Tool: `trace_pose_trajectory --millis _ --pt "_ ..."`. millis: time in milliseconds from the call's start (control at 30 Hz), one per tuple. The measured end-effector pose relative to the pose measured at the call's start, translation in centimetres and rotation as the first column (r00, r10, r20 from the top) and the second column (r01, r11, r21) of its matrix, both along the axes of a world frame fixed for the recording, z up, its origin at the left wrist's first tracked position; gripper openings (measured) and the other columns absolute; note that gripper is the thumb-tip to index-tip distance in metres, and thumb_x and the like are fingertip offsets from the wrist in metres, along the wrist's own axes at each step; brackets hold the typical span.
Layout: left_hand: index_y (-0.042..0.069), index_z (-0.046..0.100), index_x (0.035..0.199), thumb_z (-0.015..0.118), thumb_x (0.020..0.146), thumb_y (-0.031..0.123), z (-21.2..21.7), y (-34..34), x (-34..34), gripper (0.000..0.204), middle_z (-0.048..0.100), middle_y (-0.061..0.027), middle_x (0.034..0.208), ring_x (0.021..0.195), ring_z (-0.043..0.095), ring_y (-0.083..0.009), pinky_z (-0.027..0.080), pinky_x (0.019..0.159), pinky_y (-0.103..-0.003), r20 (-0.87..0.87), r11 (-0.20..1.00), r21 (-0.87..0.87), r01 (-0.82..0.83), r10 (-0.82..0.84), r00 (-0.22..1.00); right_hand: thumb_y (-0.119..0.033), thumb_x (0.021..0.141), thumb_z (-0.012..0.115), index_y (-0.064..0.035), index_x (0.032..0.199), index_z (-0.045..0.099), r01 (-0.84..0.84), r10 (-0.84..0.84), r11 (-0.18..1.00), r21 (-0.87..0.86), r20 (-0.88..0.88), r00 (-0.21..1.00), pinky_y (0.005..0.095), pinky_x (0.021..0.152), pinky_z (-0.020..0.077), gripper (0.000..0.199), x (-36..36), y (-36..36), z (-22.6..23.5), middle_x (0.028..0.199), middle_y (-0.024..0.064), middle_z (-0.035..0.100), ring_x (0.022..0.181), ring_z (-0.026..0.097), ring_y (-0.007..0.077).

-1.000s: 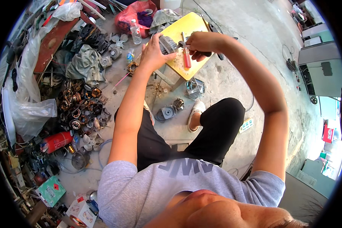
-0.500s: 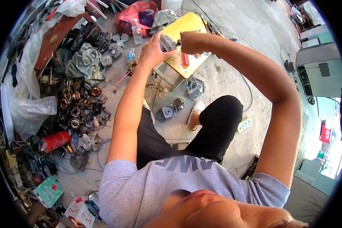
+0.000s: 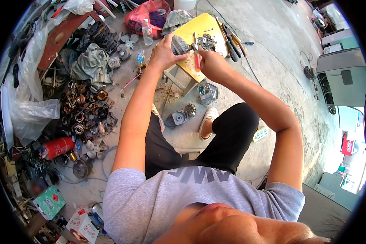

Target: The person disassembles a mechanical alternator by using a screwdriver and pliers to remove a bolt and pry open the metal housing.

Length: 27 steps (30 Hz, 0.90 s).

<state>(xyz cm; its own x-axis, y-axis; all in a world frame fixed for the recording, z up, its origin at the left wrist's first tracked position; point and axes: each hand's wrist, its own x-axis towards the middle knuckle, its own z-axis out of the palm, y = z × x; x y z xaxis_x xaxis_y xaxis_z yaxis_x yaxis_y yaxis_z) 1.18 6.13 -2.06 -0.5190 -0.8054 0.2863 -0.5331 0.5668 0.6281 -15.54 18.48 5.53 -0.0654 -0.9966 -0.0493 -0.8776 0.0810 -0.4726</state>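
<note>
Grey part (image 3: pixel 179 46) fills left hand (image 3: pixel 163 55), near right hand (image 3: pixel 214 65).

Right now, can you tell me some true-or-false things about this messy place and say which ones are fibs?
1. The left grip holds the grey metal part. True.
2. The clear bottle has fallen over. False: it stands upright.
3. The red handle lies on the yellow tabletop. True.
4. The red cylinder is on the tabletop too. False: it lies among the scrap on the person's left.
5. The right grip is beside a shoe. False: it is near the metal part.
</note>
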Motion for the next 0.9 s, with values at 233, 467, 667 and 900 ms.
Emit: trace_pose_trajectory --millis 233,467,667,900 --pt "0.006 0.047 0.135 0.084 0.061 0.054 0.2 -0.3 0.0 0.096 0.064 -0.0211 0.118 0.107 0.064 -0.0371 0.052 0.091 -0.043 -0.029 1.0 -0.01 0.009 -0.009 1.0 -0.006 0.089 0.052 0.0039 0.122 0.054 -0.005 0.008 0.993 -0.117 0.031 0.999 0.05 0.078 0.0524 0.035 0.0 1.0 -0.9 0.092 0.0292 0.066 0.088 0.066 0.0449" --pt "0.006 0.049 0.134 0.082 0.064 0.055 0.1 -0.4 -0.3 0.092 0.067 -0.0199 0.113 0.103 0.067 -0.0347 0.053 0.089 -0.042 -0.032 1.0 -0.011 -0.013 0.013 0.999 0.001 0.09 0.052 -0.0044 0.146 0.04 0.038 0.008 0.896 -0.443 0.101 0.995 0.0453 0.072 0.0507 0.058 -0.5 1.7 -9.2 0.095 0.0204 0.058 0.081 0.061 0.0405" --pt "0.007 0.048 0.135 0.082 0.065 0.054 -0.2 -0.2 -0.2 0.091 0.066 -0.0201 0.117 0.108 0.066 -0.0349 0.052 0.091 -0.042 0.003 0.999 0.022 -0.028 0.028 1.0 0.002 0.088 0.055 -0.0058 0.147 0.041 0.033 0.067 0.862 -0.506 0.179 0.982 0.0419 0.073 0.0517 0.061 -1.2 1.5 -10.8 0.094 0.0184 0.059 0.079 0.062 0.0375" --pt "0.006 0.047 0.136 0.083 0.064 0.054 0.7 -0.1 0.0 0.093 0.065 -0.0216 0.119 0.11 0.064 -0.0361 0.05 0.093 -0.043 0.015 0.997 0.065 -0.038 0.037 0.999 -0.02 0.097 0.055 -0.0067 0.124 0.066 0.062 -0.166 0.942 0.329 0.299 0.94 0.028 0.053 0.0501 0.033 -2.3 -1.7 2.0 0.072 0.0034 0.063 0.058 0.059 0.0131"
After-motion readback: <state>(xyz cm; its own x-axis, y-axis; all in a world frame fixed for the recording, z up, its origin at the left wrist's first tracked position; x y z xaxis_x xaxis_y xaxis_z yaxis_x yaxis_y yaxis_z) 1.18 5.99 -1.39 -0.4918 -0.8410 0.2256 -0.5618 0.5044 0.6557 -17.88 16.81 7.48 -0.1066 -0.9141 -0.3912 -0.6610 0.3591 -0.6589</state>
